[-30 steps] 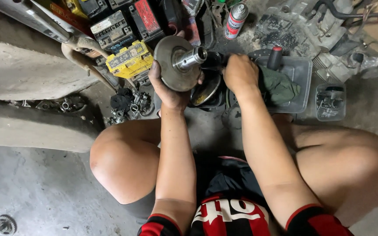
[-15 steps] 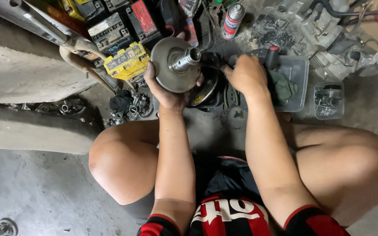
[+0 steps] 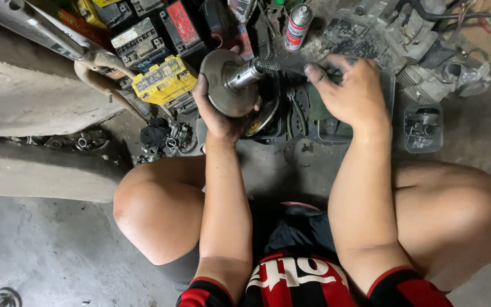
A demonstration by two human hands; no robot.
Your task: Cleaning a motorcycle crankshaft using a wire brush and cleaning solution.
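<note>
The left hand (image 3: 223,116) is closed around a round metal disc (image 3: 225,85) and holds it up. A shiny ridged shaft (image 3: 251,71) sticks out of the disc, pointing at the right hand (image 3: 350,94). That hand is half open and empty, fingers near the shaft's tip. Beyond it stands a spray can (image 3: 298,20). Left of the disc lies a yellow battery (image 3: 163,79).

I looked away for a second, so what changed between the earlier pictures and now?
The right hand let go of the shaft end of the metal pulley disc and moved right, over the grey tray, fingers on the dark parts there. The left hand still grips the disc, tilted the same way. The spray can and yellow battery stayed put.
</note>
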